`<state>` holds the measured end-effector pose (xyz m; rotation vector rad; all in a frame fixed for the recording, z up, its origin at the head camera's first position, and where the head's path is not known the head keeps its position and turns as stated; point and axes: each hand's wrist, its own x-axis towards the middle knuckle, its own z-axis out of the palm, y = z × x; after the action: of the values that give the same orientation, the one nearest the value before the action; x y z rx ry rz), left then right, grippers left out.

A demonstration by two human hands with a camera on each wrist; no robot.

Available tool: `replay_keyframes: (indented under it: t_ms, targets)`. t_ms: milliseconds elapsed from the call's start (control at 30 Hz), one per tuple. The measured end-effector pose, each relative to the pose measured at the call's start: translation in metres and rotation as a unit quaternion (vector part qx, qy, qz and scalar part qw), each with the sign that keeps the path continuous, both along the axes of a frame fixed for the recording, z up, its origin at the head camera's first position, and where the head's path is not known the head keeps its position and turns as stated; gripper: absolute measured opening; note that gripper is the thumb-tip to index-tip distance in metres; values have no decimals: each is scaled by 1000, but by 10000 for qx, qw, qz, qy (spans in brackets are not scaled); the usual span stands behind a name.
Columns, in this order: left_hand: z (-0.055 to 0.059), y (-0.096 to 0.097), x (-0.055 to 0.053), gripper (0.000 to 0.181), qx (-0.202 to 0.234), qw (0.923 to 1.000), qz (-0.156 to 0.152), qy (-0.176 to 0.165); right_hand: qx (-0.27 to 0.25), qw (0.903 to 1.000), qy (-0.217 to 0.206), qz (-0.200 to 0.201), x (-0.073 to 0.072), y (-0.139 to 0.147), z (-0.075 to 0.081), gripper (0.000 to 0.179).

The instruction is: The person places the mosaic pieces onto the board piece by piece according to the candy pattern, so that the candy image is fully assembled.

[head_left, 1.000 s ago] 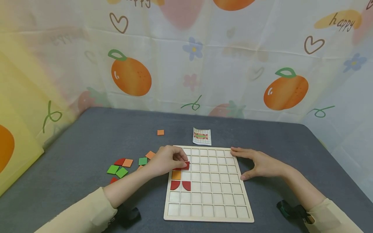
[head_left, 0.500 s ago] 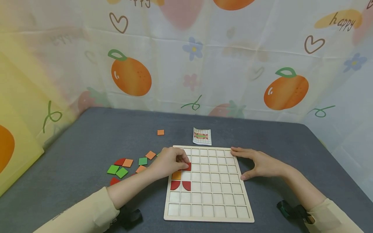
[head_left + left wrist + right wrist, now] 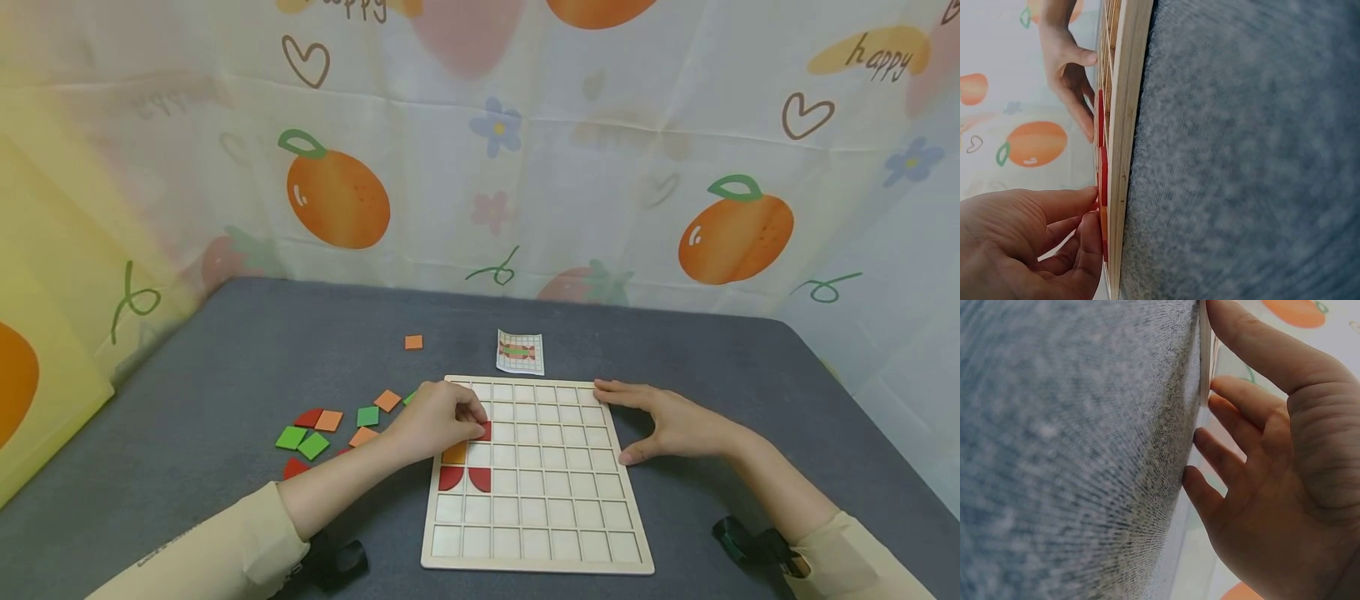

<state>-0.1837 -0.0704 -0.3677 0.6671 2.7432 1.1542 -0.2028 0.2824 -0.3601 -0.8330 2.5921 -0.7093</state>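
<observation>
My left hand point(image 3: 438, 421) pinches a red tile point(image 3: 487, 431) with thumb and fingertips, low over the second column of the wooden grid board point(image 3: 551, 510). The hand covers most of this tile and the cells to its left. Just below, an orange-yellow square point(image 3: 453, 454) lies in the first column. One row nearer sit two red curved-edge tiles, one on the left point(image 3: 450, 477) and one on the right point(image 3: 481, 480). At the board's right edge, my right hand point(image 3: 671, 423) rests with thumb and fingers spread, fingertips touching the rim.
Loose tiles lie left of the board, among them a green square point(image 3: 313, 445), an orange square point(image 3: 328, 419) and a red piece point(image 3: 296, 467). Beyond the board are a small printed pattern card point(image 3: 520, 352) and a lone orange square point(image 3: 413, 342). A patterned cloth hangs behind the table.
My left hand has shifted slightly right and nearer, and the red tile has moved with it within the second column. The right hand stays in place on the board's edge.
</observation>
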Motion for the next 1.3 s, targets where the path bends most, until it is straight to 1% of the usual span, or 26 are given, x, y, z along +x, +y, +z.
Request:
replay_keyframes:
  t_ms: [233,433,633,733,867,933,1167,1300]
  targets:
    - [0,0,0,4,-4,10000,1,-21,14,10000,50,25,0,0,1,94]
    - [1,0,1,4,-26,10000,0,-39,-53,10000,-6,52,1,-1,1,95]
    - [5,-3,2,6,6,9998,8,-180,-49,10000,-8,55,1,-2,0,95]
    - [9,-7,1,11,80,9998,-31,-159,-38,10000,7,46,1,-2,0,95]
    - [15,-17,-2,14,83,9999,-47,65,-29,10000,28,48,1,-2,0,94]
    - [18,-23,-4,16,50,9999,-67,125,-32,10000,27,56,1,-2,1,94]
    - [28,-51,-10,17,-94,9999,-138,-12,-51,9999,18,98,1,0,-1,95]
    - [31,-71,-14,15,-172,9995,-237,-67,-64,9999,-20,84,1,0,-1,95]
